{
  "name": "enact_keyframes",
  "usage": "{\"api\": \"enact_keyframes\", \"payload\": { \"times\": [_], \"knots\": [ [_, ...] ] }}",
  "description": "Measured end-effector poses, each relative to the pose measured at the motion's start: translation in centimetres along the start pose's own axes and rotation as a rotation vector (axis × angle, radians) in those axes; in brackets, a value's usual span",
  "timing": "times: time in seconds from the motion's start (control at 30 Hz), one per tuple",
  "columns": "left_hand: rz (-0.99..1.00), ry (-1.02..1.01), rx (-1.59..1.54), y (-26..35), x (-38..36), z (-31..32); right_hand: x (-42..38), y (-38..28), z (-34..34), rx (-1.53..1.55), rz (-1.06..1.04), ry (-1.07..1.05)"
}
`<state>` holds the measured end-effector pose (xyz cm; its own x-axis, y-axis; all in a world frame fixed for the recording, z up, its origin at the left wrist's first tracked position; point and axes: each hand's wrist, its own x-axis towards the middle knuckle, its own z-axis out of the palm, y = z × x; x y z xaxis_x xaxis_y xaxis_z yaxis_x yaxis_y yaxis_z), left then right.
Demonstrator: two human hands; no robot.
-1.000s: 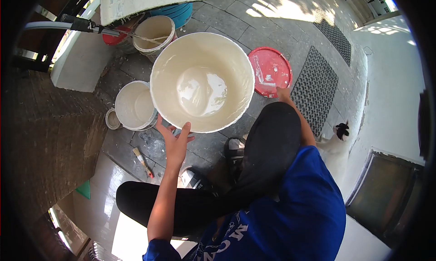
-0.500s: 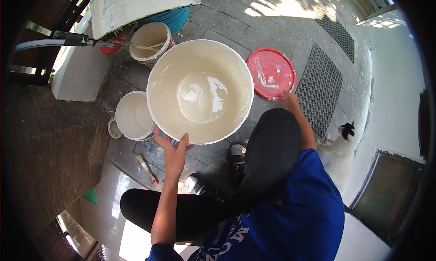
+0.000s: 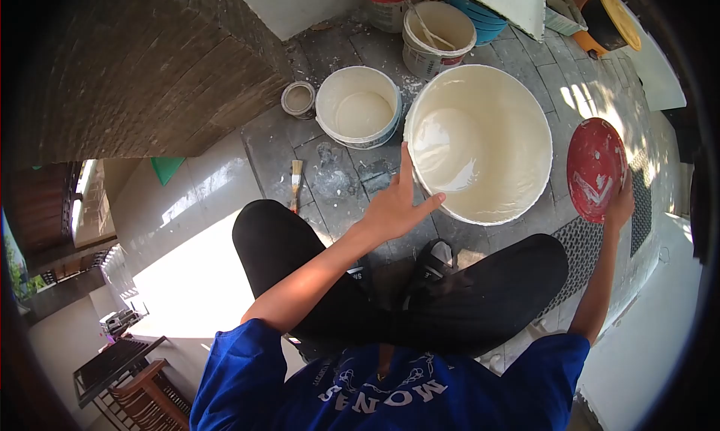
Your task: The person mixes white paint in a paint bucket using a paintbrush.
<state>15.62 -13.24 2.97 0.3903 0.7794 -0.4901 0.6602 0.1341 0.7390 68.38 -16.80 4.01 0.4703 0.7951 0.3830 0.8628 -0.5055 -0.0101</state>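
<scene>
A large cream-coated bucket (image 3: 517,153) stands in front of me, its mouth facing up at me and wet, glossy paint on its bottom. My left hand (image 3: 401,206) holds it at the near left, index finger along the outer wall and thumb at the rim; the other fingers are mostly hidden. Off to the right, my right hand (image 3: 619,206) is closed on the edge of a round red lid (image 3: 596,165) smeared with white. That lid is raised off the floor and tilted, apart from the bucket.
A smaller white bucket (image 3: 364,108), a small can (image 3: 298,99) and a paintbrush (image 3: 296,180) are on the paving to the left. Behind stands another bucket (image 3: 427,56) with a stick in it. A black rubber mat (image 3: 577,258) lies at the right.
My right hand has lifted the red lid from the floor and tilted it. My left hand stays at the large bucket. The view has swung left.
</scene>
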Motion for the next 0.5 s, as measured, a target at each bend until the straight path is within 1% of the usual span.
{"api": "enact_keyframes", "payload": {
  "times": [0.03, 0.07, 0.1, 0.13, 0.17, 0.23, 0.3, 0.37, 0.43, 0.47, 0.5],
  "knots": [
    [-0.052, -0.059, 0.105, 0.2, -0.5, -0.2, 0.8, -0.5, -1.7, -0.049, -0.066, -0.019],
    [-0.007, -0.019, 0.187, 0.2, -1.1, 0.0, 1.7, -0.3, -3.0, -0.047, -0.091, 0.038],
    [-0.025, -0.074, 0.206, 0.3, -1.6, -0.3, 2.6, 0.5, -3.9, -0.045, -0.113, 0.096],
    [-0.043, -0.133, 0.226, 0.5, -2.2, -0.8, 3.5, 0.7, -4.8, 0.008, -0.188, 0.253],
    [-0.053, -0.194, 0.250, 0.5, -2.4, -1.2, 4.1, 1.0, -5.6, 0.093, -0.148, 0.256],
    [-0.028, -0.157, 0.285, 0.1, -3.0, -1.3, 4.0, -1.2, -9.7, 0.245, -0.056, 0.266],
    [0.000, -0.135, 0.334, -0.7, -3.5, -1.1, 4.4, -0.6, -10.3, 0.344, 0.027, 0.170],
    [0.028, -0.118, 0.397, -2.1, -3.6, -0.8, 4.2, -0.5, -9.7, 0.480, 0.093, 0.023],
    [0.027, -0.327, 0.530, -2.8, -3.9, -1.3, 3.2, -2.9, -8.6, 0.705, 0.173, -0.103],
    [0.022, -0.427, 0.598, -2.9, -4.0, -1.5, 2.7, -4.4, -7.1, 0.845, 0.139, -0.118],
    [0.015, -0.437, 0.597, -2.7, -4.2, -1.4, 2.1, -6.0, -5.9, 0.988, 0.100, -0.134]
  ]
}}
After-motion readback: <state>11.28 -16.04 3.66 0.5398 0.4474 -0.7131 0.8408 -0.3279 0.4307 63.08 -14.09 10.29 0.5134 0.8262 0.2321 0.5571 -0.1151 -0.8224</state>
